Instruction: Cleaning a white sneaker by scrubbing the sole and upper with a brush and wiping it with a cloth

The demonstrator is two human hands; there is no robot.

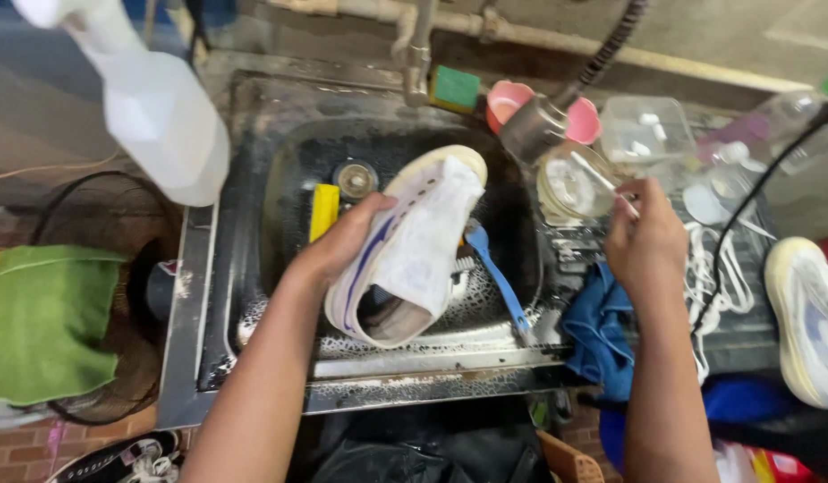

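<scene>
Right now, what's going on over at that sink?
A person is holding a white sneaker over the dark metal sink with the left hand, which has a grip on its side. The right hand is reaching to a small round container on the counter, pinching a thin white stick. A blue brush lies in the basin, a blue cloth hangs at its edge, and a second sneaker waits on the right.

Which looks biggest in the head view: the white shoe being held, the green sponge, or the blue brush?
1. white shoe
2. blue brush
3. green sponge, though it lies farther from the camera, so its rank is less sure.
</scene>
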